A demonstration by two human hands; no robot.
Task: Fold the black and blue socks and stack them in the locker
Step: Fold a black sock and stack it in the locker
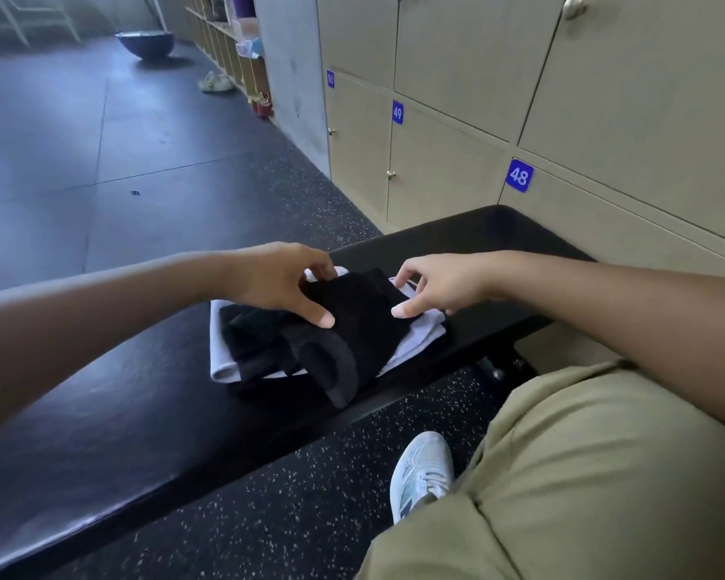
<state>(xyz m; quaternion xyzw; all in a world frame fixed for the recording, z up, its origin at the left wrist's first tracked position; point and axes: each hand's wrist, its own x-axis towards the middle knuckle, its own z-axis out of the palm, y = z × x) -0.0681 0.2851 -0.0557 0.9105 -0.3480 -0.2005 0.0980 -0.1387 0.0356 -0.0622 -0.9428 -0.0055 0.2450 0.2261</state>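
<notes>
A black sock point(361, 324) with a grey toe lies on top of pale blue socks point(419, 334) on the black bench point(101, 433). My left hand point(277, 278) pinches the black sock's far left edge, thumb on top and fingers at the back. My right hand point(436, 286) touches the sock's right edge with thumb and fingertips. More dark sock fabric point(252, 341) is bunched beneath, on the left. The beige lockers point(444, 177) stand behind the bench with all their doors closed.
Locker doors carry blue number tags 48 point(518, 175), 49 point(397, 112) and 50. My knee in olive trousers point(582, 475) and a white shoe point(421, 470) are at the lower right. Dark speckled floor surrounds the bench; a blue bowl shape point(145, 43) and shoes lie far off.
</notes>
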